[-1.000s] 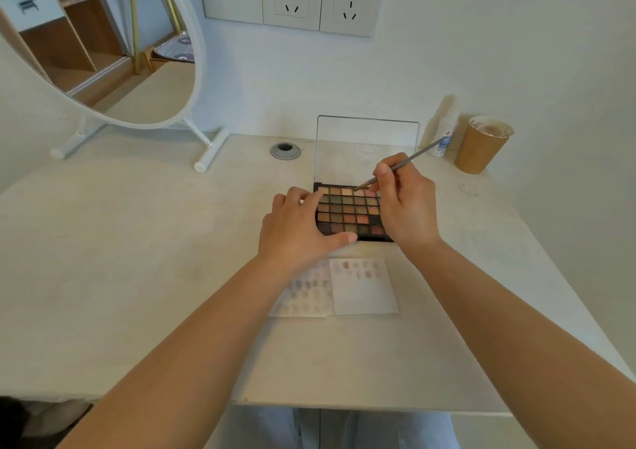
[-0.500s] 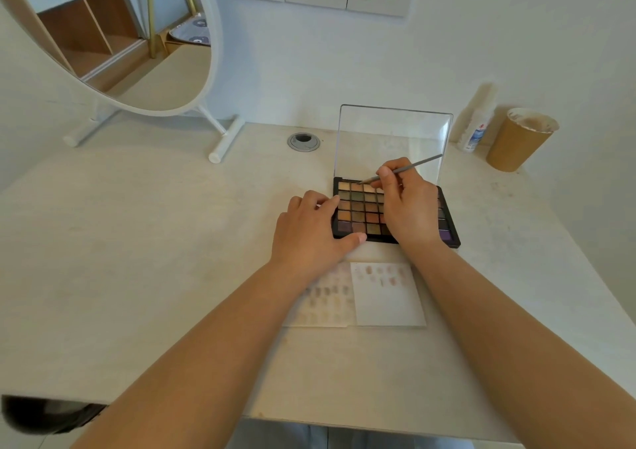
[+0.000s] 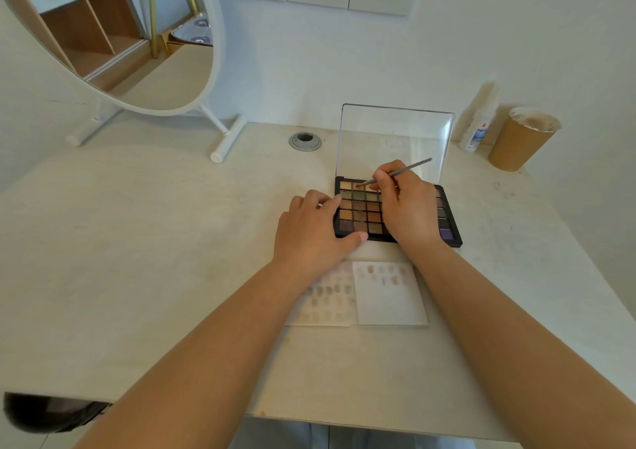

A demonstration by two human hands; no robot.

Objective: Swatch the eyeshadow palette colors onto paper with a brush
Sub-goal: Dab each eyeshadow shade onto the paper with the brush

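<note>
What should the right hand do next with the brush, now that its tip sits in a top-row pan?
Probably lift the brush and carry it to the paper, into the bare area below its few swatches. The right hand pinches the brush, tip in a top-row pan of the palette, which the left hand steadies.

1. Left hand: bare, no rings or glove visible.
2. Right hand: bare, likewise unadorned.
3. Both forearms: uncovered to the frame edge; no sleeves, watch or bracelet visible.
</note>
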